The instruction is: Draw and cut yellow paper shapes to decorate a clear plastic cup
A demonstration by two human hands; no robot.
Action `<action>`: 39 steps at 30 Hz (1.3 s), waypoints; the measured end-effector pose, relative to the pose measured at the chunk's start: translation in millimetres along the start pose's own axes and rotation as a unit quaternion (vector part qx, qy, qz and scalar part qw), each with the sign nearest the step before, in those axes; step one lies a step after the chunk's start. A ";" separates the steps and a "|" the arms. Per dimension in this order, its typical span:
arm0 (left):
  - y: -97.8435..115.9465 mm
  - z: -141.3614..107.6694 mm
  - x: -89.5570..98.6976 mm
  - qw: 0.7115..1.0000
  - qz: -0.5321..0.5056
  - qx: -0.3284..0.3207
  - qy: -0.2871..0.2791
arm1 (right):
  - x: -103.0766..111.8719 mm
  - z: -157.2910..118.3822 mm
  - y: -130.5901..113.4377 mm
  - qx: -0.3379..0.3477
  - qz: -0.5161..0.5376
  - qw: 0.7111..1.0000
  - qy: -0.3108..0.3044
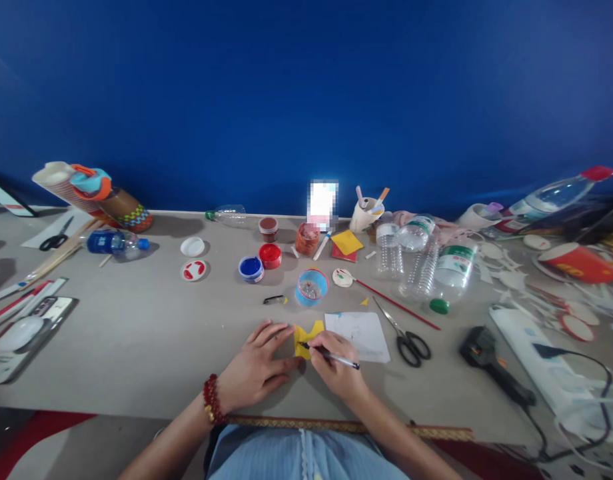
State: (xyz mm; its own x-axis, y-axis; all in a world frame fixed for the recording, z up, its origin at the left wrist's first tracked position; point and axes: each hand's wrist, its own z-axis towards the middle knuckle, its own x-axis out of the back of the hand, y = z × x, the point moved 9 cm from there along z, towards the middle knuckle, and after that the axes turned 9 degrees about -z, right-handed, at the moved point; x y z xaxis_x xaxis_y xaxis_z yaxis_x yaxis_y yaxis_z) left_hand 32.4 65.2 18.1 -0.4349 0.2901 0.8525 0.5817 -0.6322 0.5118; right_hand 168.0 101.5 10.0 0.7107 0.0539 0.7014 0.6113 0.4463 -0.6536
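A cut piece of yellow paper (315, 328) lies on the table in front of me. My left hand (261, 362) rests flat beside it with fingers spread, the fingertips touching its left edge. In my right hand (339, 365) is a black-and-clear pen (347, 363), its tip down on the yellow paper. Under and beside that hand lies a white sheet with faint drawn lines (366, 337). Scissors with black handles (411, 348) lie to its right, open. Above the paper stands a blue cup bottom (311, 288) with something clear inside.
Open paint pots, blue (251, 269) and red (270, 256), stand left of centre. Clear plastic bottles (454, 270), a long red-handled brush (399, 305) and a glue gun (496, 367) are on the right. A power strip (541, 367) with cables lies beyond. Pens and a bottle (114, 244) are left.
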 end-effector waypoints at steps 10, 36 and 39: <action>-0.4 -0.1 0.5 1.000 -0.004 0.002 0.002 | 2.1 0.1 2.0 -0.002 0.002 1.000 0.020; 0.1 -0.4 0.4 1.000 -0.004 -0.001 0.007 | -0.1 -0.3 3.4 -0.003 0.008 1.000 0.013; 0.8 0.1 1.4 1.000 -0.001 -0.003 0.010 | 0.3 -0.5 2.8 -0.001 0.005 1.000 0.015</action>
State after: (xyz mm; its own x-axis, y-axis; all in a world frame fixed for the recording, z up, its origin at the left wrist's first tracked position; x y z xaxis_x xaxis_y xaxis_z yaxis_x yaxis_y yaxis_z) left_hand 32.3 65.2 19.7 -0.4495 0.2781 0.8489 0.5759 -0.6362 0.5134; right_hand 170.1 102.3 8.2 0.7269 0.0313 0.6860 0.6050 0.4435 -0.6613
